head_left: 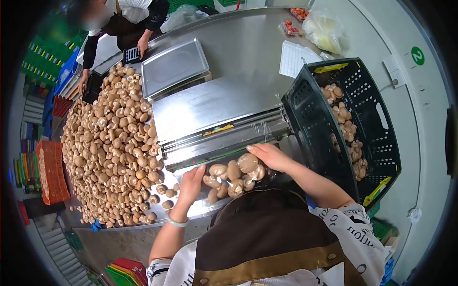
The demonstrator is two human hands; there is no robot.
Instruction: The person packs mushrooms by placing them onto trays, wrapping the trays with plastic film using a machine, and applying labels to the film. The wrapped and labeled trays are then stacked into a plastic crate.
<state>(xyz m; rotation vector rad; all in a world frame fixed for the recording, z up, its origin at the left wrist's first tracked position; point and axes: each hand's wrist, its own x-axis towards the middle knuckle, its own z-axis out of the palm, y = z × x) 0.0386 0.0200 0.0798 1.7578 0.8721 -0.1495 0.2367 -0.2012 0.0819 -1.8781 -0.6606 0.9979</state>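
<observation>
Just off the middle toward six o'clock, a batch of mushrooms (pixel 234 178) between both hands, at the near edge of a metal machine (pixel 214 107), with a gleam of clear film (pixel 249 162) over the upper right part. Toward half past seven, the left hand (pixel 192 182) beside the batch, fingers partly curled, thumb upward close to the machine; a pale bracelet (pixel 176 220) around the wrist. Toward four o'clock, the right hand (pixel 269 158) half open, thumb reaching to the largest mushroom, remaining fingers partly hidden. Impossible to tell for either hand: any firm hold on film or mushrooms. On the machine, a yellow strip (pixel 218 130) along the roller slot. At nine o'clock, a big heap of loose mushrooms (pixel 109 143) on the metal counter (pixel 243 47), a few strays near the left hand. Toward eleven, a scale (pixel 174 66); beyond, a co-worker (pixel 129 24) in a dark apron, one hand at a black tray (pixel 93 88), the other on a black device (pixel 131 55). At three, a tilted dark crate (pixel 310 119) with more mushrooms inside. Toward one, paper sheets (pixel 296 59), a plastic bag (pixel 327 31) and red fruit (pixel 289 27) in clear boxes.
</observation>
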